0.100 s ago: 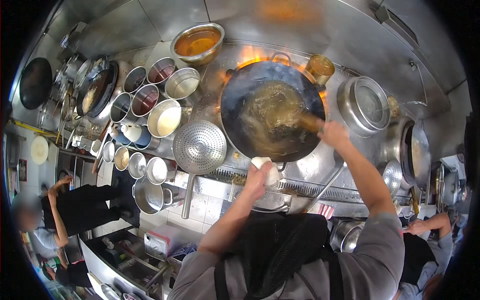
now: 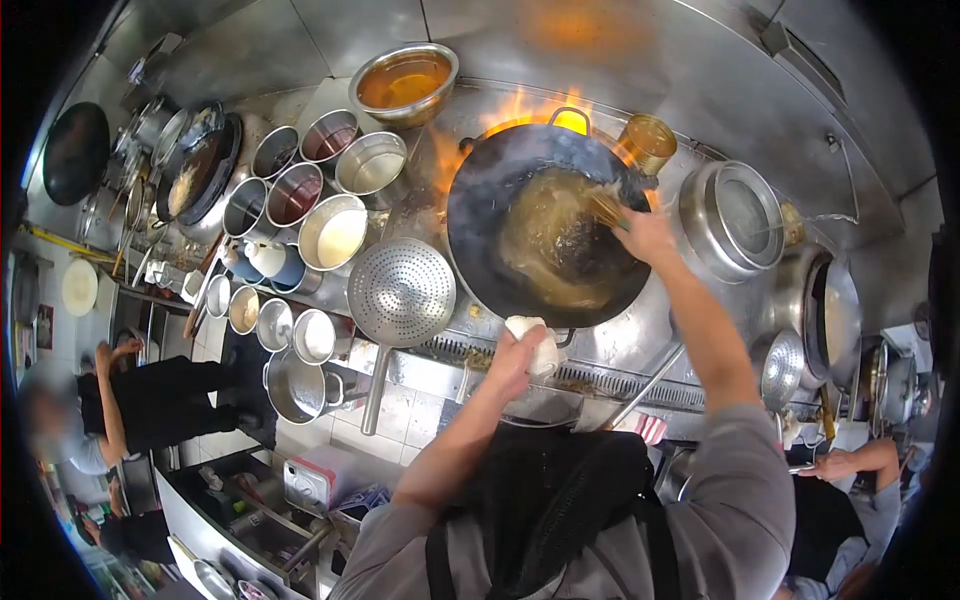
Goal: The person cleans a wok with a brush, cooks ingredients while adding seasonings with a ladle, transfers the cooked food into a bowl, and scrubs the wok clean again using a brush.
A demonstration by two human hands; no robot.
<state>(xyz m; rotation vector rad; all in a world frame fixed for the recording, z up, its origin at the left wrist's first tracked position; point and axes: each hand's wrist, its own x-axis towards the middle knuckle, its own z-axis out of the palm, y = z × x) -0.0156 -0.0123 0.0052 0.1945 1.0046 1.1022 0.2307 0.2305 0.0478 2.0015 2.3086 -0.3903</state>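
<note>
A large dark wok (image 2: pixel 480 255) sits over the burner, with cloudy brownish liquid (image 2: pixel 555 275) swirling inside. My right hand (image 2: pixel 648 238) is closed round a bamboo wok brush (image 2: pixel 603 207). Its bristles are in the wok by the upper right edge of the liquid. At the near side of the wok, my left hand (image 2: pixel 512 362) grips a folded white cloth (image 2: pixel 538 350). The cloth lies next to the wok's near loop handle (image 2: pixel 566 338); whether it touches the handle, I cannot tell.
Flames (image 2: pixel 525 108) rise behind the wok. A perforated strainer (image 2: pixel 402 290) lies to its left, near several metal pots of sauces. A bowl of orange liquid (image 2: pixel 404 82) stands at the back; a stacked steel pot (image 2: pixel 732 215) is on the right. Other people (image 2: pixel 150 400) stand at both sides.
My right hand and the brush have swept away from me, up along the wok's right side. My left hand stays with the cloth. The flames behind the wok look bigger.
</note>
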